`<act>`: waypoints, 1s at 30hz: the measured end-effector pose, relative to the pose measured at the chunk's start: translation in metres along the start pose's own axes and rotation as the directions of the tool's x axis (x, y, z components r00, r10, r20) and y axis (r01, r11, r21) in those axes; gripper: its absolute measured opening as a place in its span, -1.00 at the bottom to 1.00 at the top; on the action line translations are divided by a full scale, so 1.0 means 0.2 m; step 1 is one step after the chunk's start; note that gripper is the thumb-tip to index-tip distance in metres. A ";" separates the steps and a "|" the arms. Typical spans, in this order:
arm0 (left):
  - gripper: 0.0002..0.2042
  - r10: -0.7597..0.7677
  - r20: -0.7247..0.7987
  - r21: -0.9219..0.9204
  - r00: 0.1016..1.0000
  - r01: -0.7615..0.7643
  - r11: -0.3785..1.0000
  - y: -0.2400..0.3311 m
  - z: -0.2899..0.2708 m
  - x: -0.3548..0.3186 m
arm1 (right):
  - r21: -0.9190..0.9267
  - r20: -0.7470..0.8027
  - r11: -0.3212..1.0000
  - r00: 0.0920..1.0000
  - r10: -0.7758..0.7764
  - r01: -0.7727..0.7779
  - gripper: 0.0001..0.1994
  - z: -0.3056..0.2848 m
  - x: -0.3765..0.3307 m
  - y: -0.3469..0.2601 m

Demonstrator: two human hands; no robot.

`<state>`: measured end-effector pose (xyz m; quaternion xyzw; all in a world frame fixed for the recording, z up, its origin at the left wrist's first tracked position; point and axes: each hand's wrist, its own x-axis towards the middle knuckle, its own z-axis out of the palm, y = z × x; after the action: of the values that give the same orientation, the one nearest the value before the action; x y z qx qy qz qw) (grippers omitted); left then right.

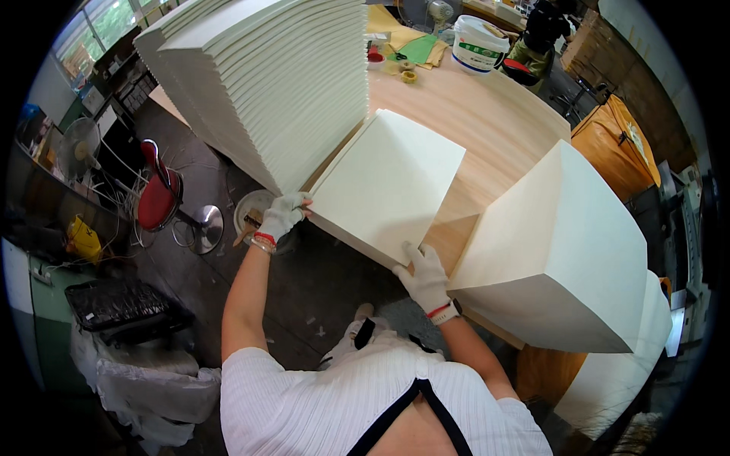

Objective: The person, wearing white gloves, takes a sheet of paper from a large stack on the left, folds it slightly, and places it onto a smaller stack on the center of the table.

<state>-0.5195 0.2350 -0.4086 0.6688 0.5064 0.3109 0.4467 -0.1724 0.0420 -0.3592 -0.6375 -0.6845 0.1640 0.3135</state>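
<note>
A flat stack of cream paper sheets (388, 182) lies on the wooden table (487, 114), hanging over its near edge. My left hand (281, 215), in a white glove, grips the stack's left corner. My right hand (424, 277), also gloved, holds its near corner with fingers on the top sheet. A tall fanned pile of the same sheets (274, 76) stands just left of it. A thick cream block of sheets (559, 251) sits right of my right hand.
A red stool (161, 199) and a white pail (255, 209) stand on the dark floor at left. A white bucket (477, 44), tape rolls and yellow paper lie at the table's far end. A person (544, 30) sits beyond. An orange cart (616, 144) is at right.
</note>
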 end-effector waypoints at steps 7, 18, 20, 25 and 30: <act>-0.59 0.245 -0.157 0.609 0.957 -0.102 0.787 0.55 -0.03 -0.03 | 0.318 -0.149 0.935 0.982 -0.114 0.157 -0.85 -0.99 -0.36 -0.26; -0.64 0.914 0.404 -0.118 -0.044 -0.993 0.005 2.43 1.04 -0.35 | -0.429 -0.853 0.639 0.519 -0.055 -0.638 -0.78 -1.95 -1.17 0.62; -0.68 0.855 0.490 -0.250 -0.168 -0.967 -0.047 2.57 1.30 -0.39 | -0.715 -0.672 0.413 0.716 -0.187 -0.563 -0.83 -1.98 -1.15 0.48; -0.77 0.664 0.744 -0.148 -0.071 -0.987 0.061 2.73 1.76 -0.48 | -0.488 -0.751 0.770 0.648 -0.130 -0.411 -0.86 -2.10 -1.03 0.37; -0.86 0.627 0.778 -0.121 -0.041 -0.989 0.086 2.73 1.94 -0.43 | -0.483 -0.785 0.861 0.515 -0.346 -0.158 -0.80 -2.14 -0.79 0.25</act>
<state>0.0098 -0.0037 -0.0653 0.9727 -0.1735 0.1133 0.1043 0.1372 -0.1800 -0.1045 -0.6523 -0.4937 -0.3696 0.4406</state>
